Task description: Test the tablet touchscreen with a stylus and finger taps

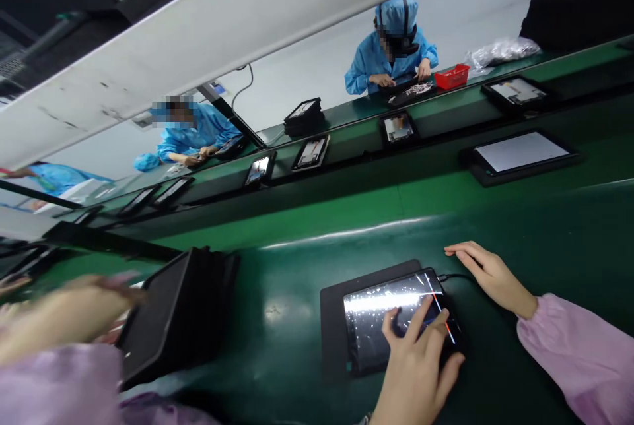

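Observation:
A dark tablet (376, 326) with a lit, reflective screen and a thin red line across it lies on a black mat (331, 326) on the green belt (545, 240). My left hand (419, 372) rests on the tablet's near right part, fingers spread and fingertips on the screen. My right hand (488, 276), in a pink sleeve, lies flat on the belt just right of the tablet's far corner. Its fingers lie beside a thin black cable (448, 276) that runs into that corner. Neither hand holds anything.
A stack of black trays (178, 309) stands left of the tablet, with another person's blurred hand and pink sleeve (64, 319) beside it. More tablets (520, 151) lie on the far lanes. Two people in blue coats (391, 49) work opposite, near a red bin (452, 75).

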Demonstrator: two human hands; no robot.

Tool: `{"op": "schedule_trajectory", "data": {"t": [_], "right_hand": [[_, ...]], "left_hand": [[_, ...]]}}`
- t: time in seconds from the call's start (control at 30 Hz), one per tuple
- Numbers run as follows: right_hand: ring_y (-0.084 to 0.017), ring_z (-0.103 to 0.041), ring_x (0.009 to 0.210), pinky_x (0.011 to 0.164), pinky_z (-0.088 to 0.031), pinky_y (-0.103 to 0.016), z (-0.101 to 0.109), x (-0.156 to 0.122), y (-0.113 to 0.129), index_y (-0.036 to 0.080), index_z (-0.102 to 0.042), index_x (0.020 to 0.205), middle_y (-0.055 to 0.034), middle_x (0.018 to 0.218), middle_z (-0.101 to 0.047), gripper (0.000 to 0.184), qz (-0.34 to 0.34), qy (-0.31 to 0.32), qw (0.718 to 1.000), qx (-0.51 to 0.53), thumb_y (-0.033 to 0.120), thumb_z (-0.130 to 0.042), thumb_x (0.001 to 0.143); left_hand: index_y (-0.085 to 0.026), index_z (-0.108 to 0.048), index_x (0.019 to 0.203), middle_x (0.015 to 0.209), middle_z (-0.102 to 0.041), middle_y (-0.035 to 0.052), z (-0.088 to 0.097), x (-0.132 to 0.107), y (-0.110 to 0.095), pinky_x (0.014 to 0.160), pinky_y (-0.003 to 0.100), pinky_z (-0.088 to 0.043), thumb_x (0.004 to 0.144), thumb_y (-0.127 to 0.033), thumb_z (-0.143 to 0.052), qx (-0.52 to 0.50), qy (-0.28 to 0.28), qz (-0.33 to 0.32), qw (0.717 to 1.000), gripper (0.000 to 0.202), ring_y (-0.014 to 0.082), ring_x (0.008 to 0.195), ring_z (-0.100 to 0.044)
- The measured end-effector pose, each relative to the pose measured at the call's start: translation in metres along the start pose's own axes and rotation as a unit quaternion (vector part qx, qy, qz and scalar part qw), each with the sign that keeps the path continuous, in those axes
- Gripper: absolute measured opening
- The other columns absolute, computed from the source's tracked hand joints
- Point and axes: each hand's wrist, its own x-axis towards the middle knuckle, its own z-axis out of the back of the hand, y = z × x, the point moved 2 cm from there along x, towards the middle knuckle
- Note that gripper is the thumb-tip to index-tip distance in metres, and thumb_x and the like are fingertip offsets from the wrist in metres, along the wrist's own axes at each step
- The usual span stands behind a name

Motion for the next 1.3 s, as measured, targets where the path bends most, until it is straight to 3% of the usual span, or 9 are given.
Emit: {"op": "schedule_trajectory", "data": {"t": [0.13, 0.23, 0.37, 0.5, 0.67, 0.9, 1.07, 1.17, 1.3], "right_hand": [[-0.032, -0.058, 0.103, 0.093, -0.037, -0.046, -0.005, -0.003, 0.009, 0.027, -0.071, 0.110, -0.0019, 0.106, -0.066, 0.042, 0.020, 0.075, 0.996, -0.032, 0.058, -0.045, 0.122], [-0.032, -0.057, 0.095, 0.090, -0.033, -0.047, -0.010, -0.006, 0.012, 0.025, -0.068, 0.101, -0.0010, 0.098, -0.064, 0.050, 0.037, 0.139, 0.988, -0.063, 0.061, -0.042, 0.123], [-0.031, -0.053, 0.089, 0.084, -0.034, -0.042, -0.010, -0.008, 0.014, 0.024, -0.066, 0.092, -0.0006, 0.090, -0.061, 0.054, 0.011, 0.149, 0.988, -0.025, 0.065, -0.047, 0.120], [-0.029, -0.055, 0.088, 0.081, -0.036, -0.037, -0.008, -0.008, 0.019, 0.024, -0.063, 0.090, 0.0008, 0.091, -0.059, 0.047, -0.050, 0.172, 0.978, 0.104, 0.060, -0.054, 0.119], [-0.027, -0.055, 0.088, 0.079, -0.037, -0.032, -0.007, -0.009, 0.028, 0.023, -0.065, 0.094, 0.0014, 0.092, -0.058, 0.040, -0.076, 0.183, 0.958, 0.205, 0.056, -0.061, 0.118], [-0.028, -0.055, 0.091, 0.083, -0.040, -0.032, -0.008, -0.009, 0.029, 0.022, -0.068, 0.099, 0.0002, 0.095, -0.059, 0.036, -0.088, 0.185, 0.951, 0.231, 0.054, -0.065, 0.117], [-0.028, -0.056, 0.092, 0.084, -0.041, -0.032, -0.006, -0.010, 0.030, 0.022, -0.069, 0.099, -0.0003, 0.095, -0.060, 0.036, -0.092, 0.186, 0.949, 0.236, 0.054, -0.065, 0.117], [-0.029, -0.057, 0.092, 0.084, -0.041, -0.033, -0.006, -0.011, 0.031, 0.022, -0.069, 0.098, -0.0011, 0.095, -0.061, 0.038, -0.098, 0.184, 0.950, 0.234, 0.055, -0.065, 0.116], [-0.032, -0.058, 0.091, 0.084, -0.043, -0.035, -0.005, -0.010, 0.032, 0.021, -0.068, 0.096, -0.0030, 0.093, -0.061, 0.045, -0.108, 0.178, 0.954, 0.215, 0.063, -0.065, 0.113]], "left_hand": [[-0.024, -0.057, 0.113, 0.107, -0.074, 0.0012, 0.010, -0.012, 0.013, 0.116, 0.045, -0.012, 0.114, -0.018, -0.036, -0.012, -0.083, 0.060, 0.995, 0.022, 0.0220, 0.127, -0.060], [-0.025, -0.056, 0.111, 0.108, -0.073, 0.0011, 0.019, -0.022, 0.019, 0.111, 0.045, -0.015, 0.109, -0.012, -0.040, 0.000, -0.133, 0.110, 0.985, 0.020, 0.0228, 0.125, -0.061], [-0.025, -0.054, 0.120, 0.115, -0.073, 0.0022, 0.023, -0.030, 0.015, 0.108, 0.044, -0.017, 0.105, -0.007, -0.039, 0.011, -0.125, 0.118, 0.985, 0.028, 0.0231, 0.129, -0.057], [-0.024, -0.052, 0.104, 0.118, -0.074, 0.0018, 0.017, -0.032, 0.002, 0.109, 0.044, -0.016, 0.099, -0.004, -0.039, -0.009, -0.138, 0.071, 0.988, 0.023, 0.0240, 0.125, -0.060], [-0.024, -0.052, 0.103, 0.119, -0.075, 0.0029, 0.006, -0.032, -0.003, 0.112, 0.044, -0.016, 0.098, -0.010, -0.041, 0.000, -0.154, 0.033, 0.988, 0.018, 0.0257, 0.126, -0.060], [-0.022, -0.055, 0.098, 0.113, -0.076, 0.0037, 0.008, -0.026, -0.001, 0.113, 0.043, -0.017, 0.114, -0.031, -0.033, -0.024, -0.201, 0.020, 0.979, 0.028, 0.0248, 0.120, -0.064], [-0.022, -0.051, 0.098, 0.113, -0.076, 0.0065, 0.021, -0.029, -0.001, 0.113, 0.045, -0.020, 0.106, -0.018, -0.039, 0.022, -0.185, 0.008, 0.982, 0.015, 0.0261, 0.121, -0.064], [-0.023, -0.051, 0.096, 0.109, -0.077, 0.0054, 0.015, -0.030, -0.001, 0.113, 0.045, -0.020, 0.104, -0.018, -0.038, 0.012, -0.211, 0.017, 0.977, 0.016, 0.0263, 0.116, -0.066], [-0.024, -0.053, 0.098, 0.111, -0.077, 0.0024, 0.006, -0.030, 0.000, 0.114, 0.043, -0.016, 0.106, -0.022, -0.037, -0.018, -0.171, 0.024, 0.985, 0.019, 0.0247, 0.117, -0.066]]}}
